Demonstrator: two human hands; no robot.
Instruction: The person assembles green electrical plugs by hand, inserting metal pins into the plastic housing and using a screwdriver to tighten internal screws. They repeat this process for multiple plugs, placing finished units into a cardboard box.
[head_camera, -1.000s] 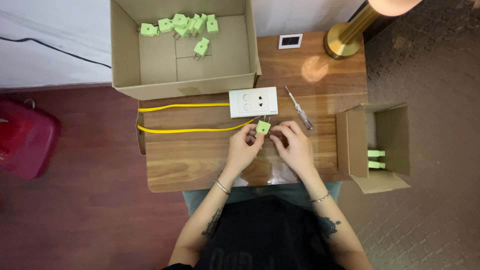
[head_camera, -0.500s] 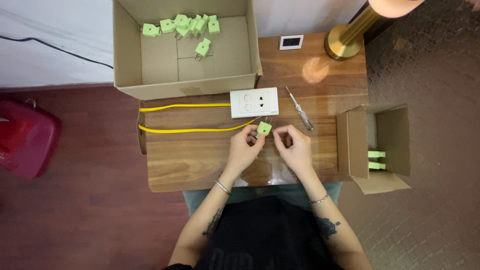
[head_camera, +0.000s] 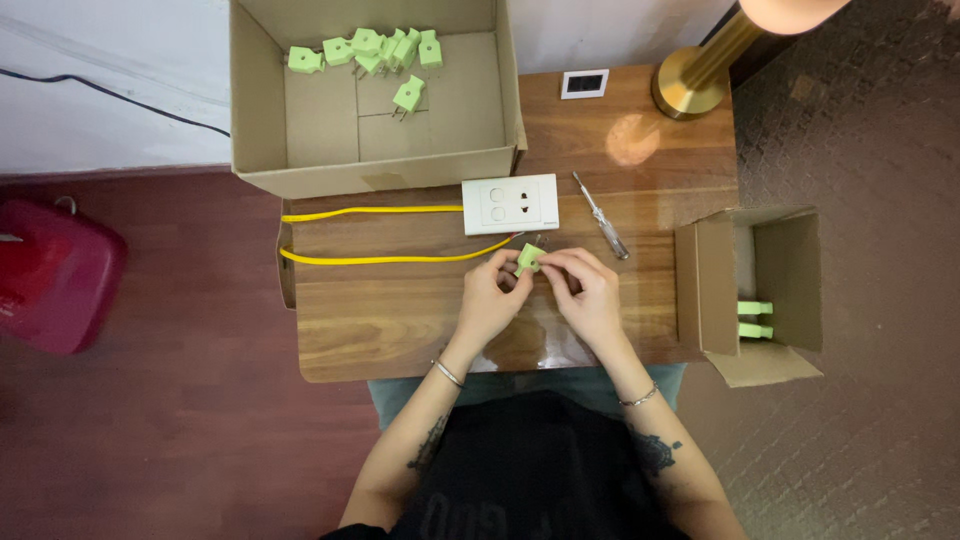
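We hold a small green plug (head_camera: 529, 259) between both hands just above the table (head_camera: 400, 310), a little near of the white socket plate (head_camera: 510, 204). Our left hand (head_camera: 490, 295) pinches its left side with the fingertips, and our right hand (head_camera: 585, 290) closes on its right side; both are grasping the plug, neither is clenched into a fist. The yellow cable (head_camera: 385, 258) runs in from the left, and its bare end seems to reach the plug, though the joint itself is too small to make out.

To do this well, we judge that the left hand should keep the plug steady while the right does the fine work. The screwdriver (head_camera: 600, 214) lies just to the far right of our hands, within easy reach. More green plugs lie in the big cardboard box (head_camera: 258, 120) at the far side, and two in the small box (head_camera: 790, 270) at the right.
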